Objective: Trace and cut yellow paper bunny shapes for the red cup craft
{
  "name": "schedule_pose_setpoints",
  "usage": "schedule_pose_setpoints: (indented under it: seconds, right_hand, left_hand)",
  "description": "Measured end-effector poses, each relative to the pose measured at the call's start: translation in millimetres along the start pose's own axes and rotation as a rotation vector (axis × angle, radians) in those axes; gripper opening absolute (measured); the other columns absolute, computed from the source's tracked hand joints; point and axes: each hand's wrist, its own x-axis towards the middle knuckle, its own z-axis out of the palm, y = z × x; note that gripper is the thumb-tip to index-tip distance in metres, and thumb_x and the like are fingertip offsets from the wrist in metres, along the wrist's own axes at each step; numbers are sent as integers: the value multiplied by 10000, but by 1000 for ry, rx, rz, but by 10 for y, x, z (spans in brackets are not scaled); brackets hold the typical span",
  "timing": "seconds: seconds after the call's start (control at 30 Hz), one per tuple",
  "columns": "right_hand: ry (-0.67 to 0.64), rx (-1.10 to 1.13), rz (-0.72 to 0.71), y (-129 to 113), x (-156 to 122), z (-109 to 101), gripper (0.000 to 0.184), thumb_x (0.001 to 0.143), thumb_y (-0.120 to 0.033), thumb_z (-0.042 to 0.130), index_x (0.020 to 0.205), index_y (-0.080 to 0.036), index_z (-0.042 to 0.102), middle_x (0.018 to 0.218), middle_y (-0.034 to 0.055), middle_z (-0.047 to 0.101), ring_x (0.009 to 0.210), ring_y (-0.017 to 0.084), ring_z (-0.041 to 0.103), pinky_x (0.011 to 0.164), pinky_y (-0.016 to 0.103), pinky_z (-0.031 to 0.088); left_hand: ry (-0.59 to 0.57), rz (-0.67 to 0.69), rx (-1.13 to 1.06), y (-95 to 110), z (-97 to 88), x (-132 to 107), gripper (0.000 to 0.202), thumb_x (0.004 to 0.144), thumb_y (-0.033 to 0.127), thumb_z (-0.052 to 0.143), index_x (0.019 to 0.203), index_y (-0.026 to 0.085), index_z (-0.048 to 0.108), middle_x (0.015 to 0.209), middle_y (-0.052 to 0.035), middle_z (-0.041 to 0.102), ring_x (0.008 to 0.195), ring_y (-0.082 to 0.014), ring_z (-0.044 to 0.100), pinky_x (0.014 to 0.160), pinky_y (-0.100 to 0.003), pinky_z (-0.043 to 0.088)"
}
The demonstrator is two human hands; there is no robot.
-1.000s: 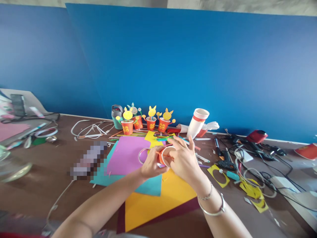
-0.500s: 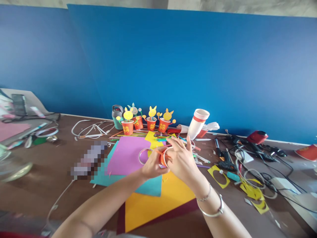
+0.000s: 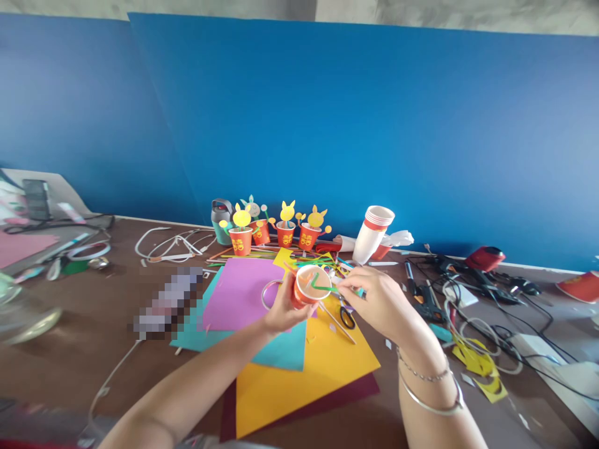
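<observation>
Red paper cup (image 3: 307, 292), at three o'clock from the purple sheet (image 3: 243, 293), is gripped by the left hand (image 3: 284, 308), mouth tilted wearer-ward, apparently so its inside shows; the right hand (image 3: 381, 300) pinches a bent green straw (image 3: 324, 288) across the mouth from three o'clock.

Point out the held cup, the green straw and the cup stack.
Held cup (image 3: 322, 275): head view, white inner wall.
Green straw (image 3: 324, 288): head view, length across the held cup's mouth.
Cup stack (image 3: 369, 241): head view, white outer side.
</observation>
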Motion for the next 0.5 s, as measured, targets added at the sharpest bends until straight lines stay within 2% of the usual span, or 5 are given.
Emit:
schedule_pose_setpoints:
  seconds: [0.1, 0.2, 0.3, 0.37, 0.5]
  right_hand:
    - [-193, -19, 82, 0, -3, 34, 200, 764, -88, 576, 734, -217, 726, 668, -6, 691, 629, 155, 619, 583, 269, 401]
    - [-309, 42, 143, 33, 23, 72, 145, 740, -110, 587, 676, -190, 688, 580, -16, 640, 566, 144, 565, 560, 273, 383]
    - [-380, 326, 147, 96, 83, 108, 90, 754, -167, 594, 718, -173, 677, 636, -10, 657, 580, 130, 561, 553, 258, 411]
    - [-424, 520, 143, 132, 121, 124, 79, 758, -194, 599, 740, -164, 670, 682, -3, 670, 595, 119, 566, 553, 243, 430]
    - [-481, 721, 230, 165, 152, 140, 120, 729, -248, 654, 803, -155, 670, 690, -2, 655, 546, 94, 543, 495, 215, 428]
  left_hand:
    - [24, 29, 62, -4, -44, 0, 571, 773, 391, 701, 1236, 250, 398, 1129, -71, 599, 1002, -216, 636, 872, -395, 557]
    - [-30, 3, 122, 10, -80, 15, 604, 746, 381, 727, 1239, 220, 418, 1141, -92, 615, 1007, -234, 637, 878, -402, 544]
    - [-98, -79, 131, 34, -101, 48, 670, 683, 402, 783, 1227, 192, 454, 1124, -107, 637, 1003, -259, 640, 856, -404, 546]
    - [-108, -120, 193, 55, -112, 72, 624, 664, 371, 798, 1178, 180, 500, 1077, -97, 652, 967, -254, 646, 832, -394, 549]
    - [-124, -105, 335, 120, -131, 100, 540, 669, 297, 767, 1137, 190, 519, 1047, -72, 655, 915, -224, 650, 808, -367, 553]
